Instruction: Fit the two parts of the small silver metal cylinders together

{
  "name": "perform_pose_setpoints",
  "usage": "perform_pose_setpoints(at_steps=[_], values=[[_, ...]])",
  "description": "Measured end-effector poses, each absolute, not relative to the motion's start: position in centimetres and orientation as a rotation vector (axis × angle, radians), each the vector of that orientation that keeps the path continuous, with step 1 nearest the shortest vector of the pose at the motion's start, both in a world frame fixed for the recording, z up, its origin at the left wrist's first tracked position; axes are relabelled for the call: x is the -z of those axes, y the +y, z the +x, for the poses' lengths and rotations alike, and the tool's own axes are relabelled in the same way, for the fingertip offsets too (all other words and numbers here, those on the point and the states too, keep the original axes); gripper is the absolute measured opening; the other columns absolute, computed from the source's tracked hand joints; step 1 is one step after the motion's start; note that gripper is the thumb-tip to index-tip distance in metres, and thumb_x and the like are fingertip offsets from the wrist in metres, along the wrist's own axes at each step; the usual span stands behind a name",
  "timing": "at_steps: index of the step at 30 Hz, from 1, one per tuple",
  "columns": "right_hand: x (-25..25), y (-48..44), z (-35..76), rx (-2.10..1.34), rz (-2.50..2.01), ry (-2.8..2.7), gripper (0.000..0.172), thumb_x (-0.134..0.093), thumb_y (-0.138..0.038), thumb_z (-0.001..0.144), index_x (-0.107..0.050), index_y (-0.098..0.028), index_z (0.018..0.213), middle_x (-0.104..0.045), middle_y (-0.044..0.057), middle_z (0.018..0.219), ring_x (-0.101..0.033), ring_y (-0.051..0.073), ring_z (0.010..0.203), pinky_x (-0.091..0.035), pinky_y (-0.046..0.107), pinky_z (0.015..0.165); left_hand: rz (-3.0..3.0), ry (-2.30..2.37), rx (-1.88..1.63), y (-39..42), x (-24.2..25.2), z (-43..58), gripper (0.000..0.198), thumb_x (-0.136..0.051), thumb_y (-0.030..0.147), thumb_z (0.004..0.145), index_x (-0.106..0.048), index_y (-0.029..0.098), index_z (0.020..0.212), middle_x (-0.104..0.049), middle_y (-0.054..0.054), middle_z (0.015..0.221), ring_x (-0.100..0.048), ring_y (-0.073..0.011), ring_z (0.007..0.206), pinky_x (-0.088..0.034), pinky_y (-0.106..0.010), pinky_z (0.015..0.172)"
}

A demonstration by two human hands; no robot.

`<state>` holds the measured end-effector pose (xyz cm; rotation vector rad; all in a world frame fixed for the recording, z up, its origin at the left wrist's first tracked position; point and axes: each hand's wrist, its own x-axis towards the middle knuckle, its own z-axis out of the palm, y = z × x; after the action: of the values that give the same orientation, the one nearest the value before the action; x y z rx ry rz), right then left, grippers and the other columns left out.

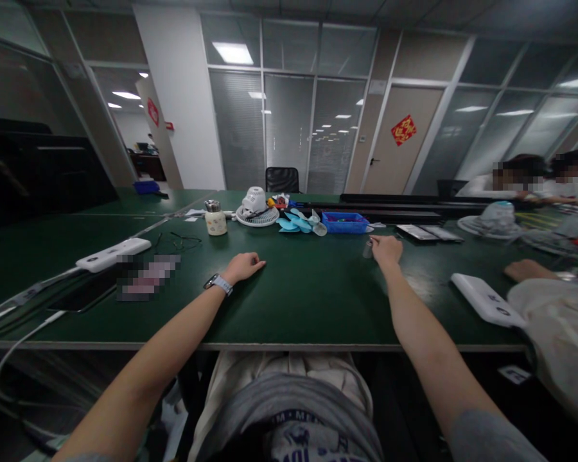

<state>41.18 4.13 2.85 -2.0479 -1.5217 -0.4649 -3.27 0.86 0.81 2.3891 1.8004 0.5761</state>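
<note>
The left hand (243, 266) rested knuckles-up on the green desk (308, 301), curled into a loose fist and holding nothing; a wristwatch (219, 283) sat on that wrist. The right hand (386, 249) lay farther forward, fingers bent, with its fingertips (374, 239) against the top of a small grey cylinder (368, 248) standing upright on the desk (whether it was gripped or only touched could not be determined). Beyond the cylinder stood a blue tray (345, 222), with light-blue fan blades (296, 223) just beside it on the left and a white fan guard (257, 215) behind those. A white power strip (486, 299) lay to the right, near a co-worker's hand (524, 270).
</note>
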Motion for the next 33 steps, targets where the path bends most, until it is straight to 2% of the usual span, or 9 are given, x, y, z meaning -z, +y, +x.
perform_pose_setpoints(at_steps=[12,18,22,33], values=[[-3.0,4.3,41.0,0.340,-2.162,-1.559,0.035,-0.044,-0.030,0.094,-0.070,-0.021,0.115,-0.069,0.017,0.109,-0.062,0.028,0.103,-0.043,0.038,0.086,2.422,1.805,-0.540,1.3,-0.4,-3.5,0.041,-0.045,0.057,0.085,-0.066,0.022,0.081,-0.070,-0.006,0.080,-0.064,-0.0209,0.071,-0.037,-0.026,0.056],[-3.3,3.2,41.0,0.147,-2.227,-1.331,0.044,-0.043,-0.032,0.095,-0.049,-0.019,0.136,-0.065,0.017,0.118,-0.061,0.028,0.110,-0.044,0.040,0.090,2.415,1.815,-0.523,1.2,-0.5,-3.4,0.041,-0.046,0.056,0.085,-0.066,0.021,0.082,-0.071,-0.006,0.083,-0.064,-0.0203,0.072,-0.038,-0.026,0.056],[-3.2,2.9,41.2,0.038,-2.226,-1.243,0.044,-0.044,-0.035,0.095,-0.048,-0.017,0.135,-0.063,0.019,0.120,-0.060,0.029,0.112,-0.046,0.041,0.089,2.413,1.815,-0.528,1.1,-0.6,-3.4,0.040,-0.046,0.056,0.085,-0.066,0.021,0.082,-0.070,-0.005,0.082,-0.064,-0.0200,0.073,-0.039,-0.025,0.056],[-2.9,2.8,41.4,0.235,-2.192,-1.049,0.039,-0.044,-0.029,0.094,-0.042,-0.013,0.129,-0.067,0.022,0.101,-0.066,0.033,0.097,-0.048,0.039,0.079,2.397,1.803,-0.584,1.2,-0.5,-3.4,0.038,-0.049,0.056,0.082,-0.066,0.022,0.077,-0.068,-0.005,0.074,-0.064,-0.0209,0.069,-0.038,-0.026,0.054]])
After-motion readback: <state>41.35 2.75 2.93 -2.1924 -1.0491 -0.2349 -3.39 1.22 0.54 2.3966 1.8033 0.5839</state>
